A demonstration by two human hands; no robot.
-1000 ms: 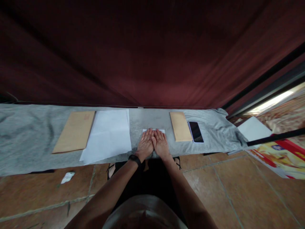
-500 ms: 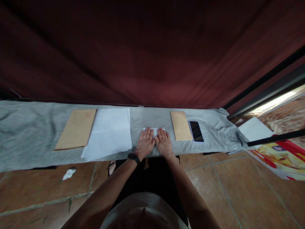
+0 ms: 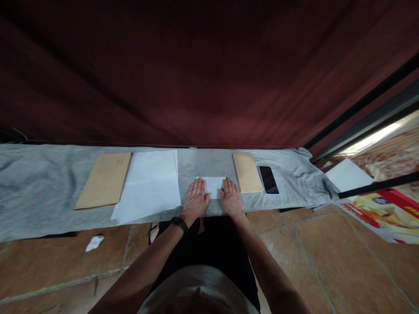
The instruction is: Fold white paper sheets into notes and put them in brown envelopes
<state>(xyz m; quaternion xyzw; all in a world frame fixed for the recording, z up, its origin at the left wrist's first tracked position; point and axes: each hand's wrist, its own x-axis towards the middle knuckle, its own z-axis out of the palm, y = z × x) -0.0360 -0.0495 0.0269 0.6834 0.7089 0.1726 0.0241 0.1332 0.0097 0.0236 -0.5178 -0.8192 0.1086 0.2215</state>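
Observation:
A small folded sheet of white paper point(image 3: 213, 187) lies flat on the grey cloth point(image 3: 203, 162) in front of me. My left hand point(image 3: 195, 199) rests flat over its left end, fingers stretched out. Over the right end lies my right hand point(image 3: 231, 197), palm down with the fingers extended. The middle of the paper shows between the two hands; its ends are partly covered by them. Neither hand grips anything.
To the left are white sheets point(image 3: 149, 185) beside a large brown envelope point(image 3: 104, 179). A smaller brown envelope point(image 3: 248, 173) and a phone point(image 3: 269, 179) lie to the right. Behind the cloth hangs a dark red curtain point(image 3: 209, 87). A crumpled tissue point(image 3: 94, 243) is on the tiled floor.
My hands have slid apart, the left one to the left and the right one to the right. More of the folded paper shows between them.

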